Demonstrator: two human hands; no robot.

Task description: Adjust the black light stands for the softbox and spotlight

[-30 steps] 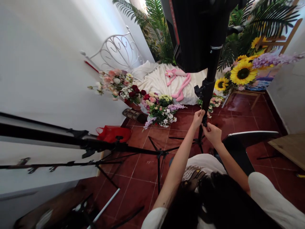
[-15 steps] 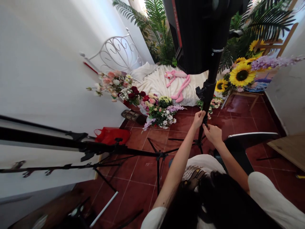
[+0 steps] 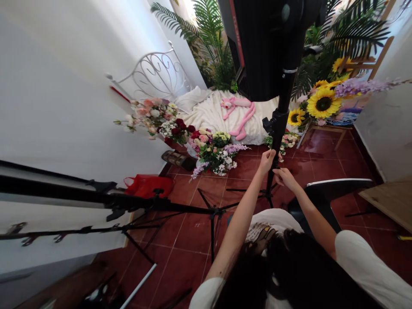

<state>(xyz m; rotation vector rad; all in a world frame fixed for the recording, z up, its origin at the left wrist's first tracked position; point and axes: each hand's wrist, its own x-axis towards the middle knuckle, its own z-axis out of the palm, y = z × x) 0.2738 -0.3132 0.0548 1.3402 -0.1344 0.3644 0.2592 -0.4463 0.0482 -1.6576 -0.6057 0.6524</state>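
Observation:
A black light stand rises in front of me, with a large black lamp at its top. My left hand is wrapped round the stand's pole below a black clamp knob. Just lower and to the right, my right hand is at the pole's side, its fingers pinched together by a joint on the pole. Whether those fingers grip a small knob there is too small to make out. The stand's legs spread on the red tiled floor below my hands.
Another black stand slants in from the left. Flower bunches lie before a bed with a pink plush toy. Sunflowers stand at the right, above a black chair. A red bag sits by the wall.
My right hand has shifted slightly, its fingers now drawn more to the right side of the pole. My left hand keeps its hold. The view has moved a little.

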